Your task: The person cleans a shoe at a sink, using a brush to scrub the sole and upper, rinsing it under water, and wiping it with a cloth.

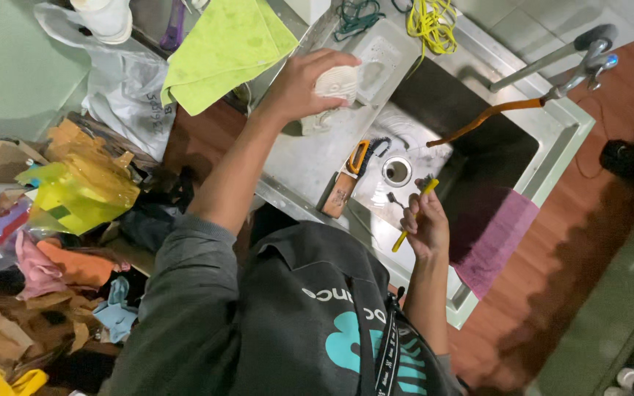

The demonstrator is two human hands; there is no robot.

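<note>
I judge this mid-scrub—my left hand [310, 82] grips a white shoe [335, 84] over the steel sink [552, 143], my right hand [423, 224] clasps a yellow brush [414, 213]—next, bristles must meet shoe.

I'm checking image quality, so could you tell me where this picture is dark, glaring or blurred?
Head view: deep shadow fills the sink basin; mild glare on the drainboard; left hand on a white object is slightly soft; right hand with the yellow brush is sharp; wide-angle tilt.
</note>
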